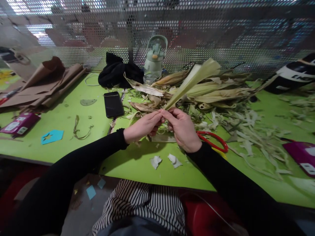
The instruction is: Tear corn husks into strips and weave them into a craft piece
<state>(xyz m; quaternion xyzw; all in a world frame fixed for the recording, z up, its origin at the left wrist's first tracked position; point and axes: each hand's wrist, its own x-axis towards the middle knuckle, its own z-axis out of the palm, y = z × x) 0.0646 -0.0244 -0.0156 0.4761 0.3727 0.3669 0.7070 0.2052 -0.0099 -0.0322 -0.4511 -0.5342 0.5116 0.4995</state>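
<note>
Husk (193, 83): we lose its lower end between the left hand (145, 126) and the right hand (183, 127), whose fingertips partly cover one another.
Red loop (223, 143): the right hand and black sleeve (236, 177) hide part of it from us.
Dark bottle (283, 78): cropped at the far right, its lettering too blurred for us to read.
Purple packet (297, 154): cut off by the right edge, its printing incomplete.
Perforated screen (95, 49): beyond its holes, we make out only blurred shapes.

Husk (194, 82) pale green, cloth (168, 205) striped (table (133, 164) lime).
</note>
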